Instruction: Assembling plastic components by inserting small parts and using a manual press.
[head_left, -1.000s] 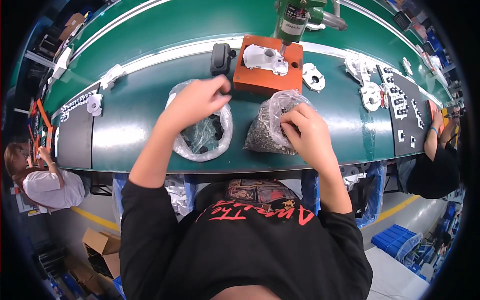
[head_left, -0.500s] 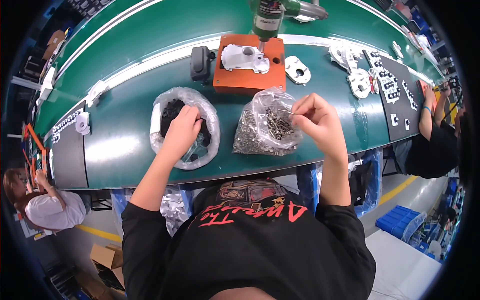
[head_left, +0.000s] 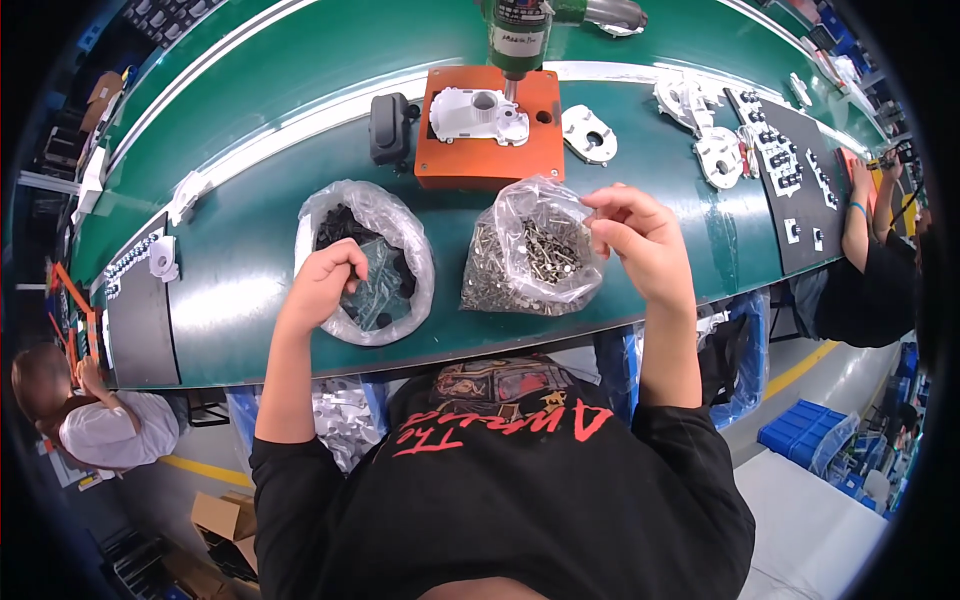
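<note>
My left hand [head_left: 325, 285] is closed, fingers curled inward, over the near left rim of a clear plastic bag [head_left: 418, 255] with its top rolled open. Small black parts [head_left: 340, 225] lie inside that bag; whatever the left fingers hold is hidden. To the right stands a second clear bag [head_left: 485, 275] full of metal screws [head_left: 545, 250]. Beside its right rim, my right hand [head_left: 645, 245] is raised in a pinch, thumb and forefinger close together on a screw that barely shows. Beyond the bags, a white metal housing [head_left: 465, 118] rests on an orange fixture block [head_left: 490, 165].
A green power driver [head_left: 518, 45] points down over the housing. Left of the block is a black box-shaped part [head_left: 390, 130]; right are white covers [head_left: 590, 135]. Dark mats [head_left: 140, 320] hold parts at both sides. Co-workers sit left and right. Blue bins [head_left: 755, 370] stand below the table edge.
My left hand has drawn back from the black parts toward the bag's near left rim, its fingers curled. My right hand stays by the screw bag. The view has shifted slightly.
</note>
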